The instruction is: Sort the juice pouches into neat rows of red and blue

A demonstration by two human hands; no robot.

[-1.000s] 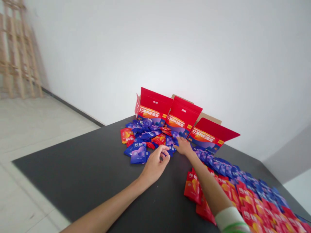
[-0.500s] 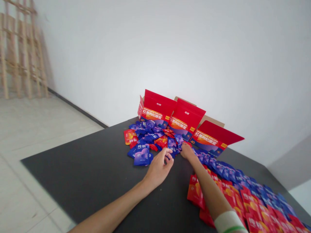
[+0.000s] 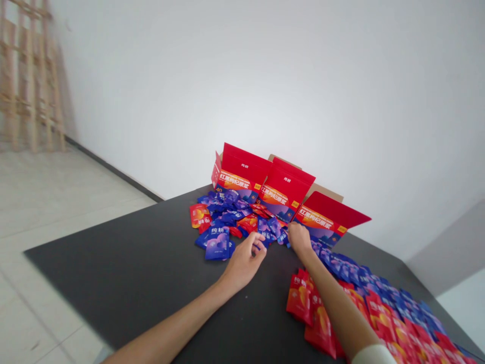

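A loose pile of blue and red sachets (image 3: pixel 217 243) lies in front of three open red boxes (image 3: pixel 282 194). My left hand (image 3: pixel 245 259) is at the pile's near edge, fingers loosely curled and apart, holding nothing visible. Between the pile and the row of blue sachets (image 3: pixel 354 273) is my right hand (image 3: pixel 299 237), palm down with its fingers closed; whatever it may hold is hidden beneath it. Overlapping red sachets (image 3: pixel 321 323) lie under and beside my right forearm.
The dark table (image 3: pixel 144 263) has its left edge beside a tiled floor (image 3: pixel 41 212). A white wall (image 3: pixel 189 91) rises behind the boxes. Wooden frames (image 3: pixel 32 86) lean at the far left.
My right hand has moved slightly right, away from the pile, and its fingers are now nearer the blue row. My left hand has barely moved. The view has shifted a little.
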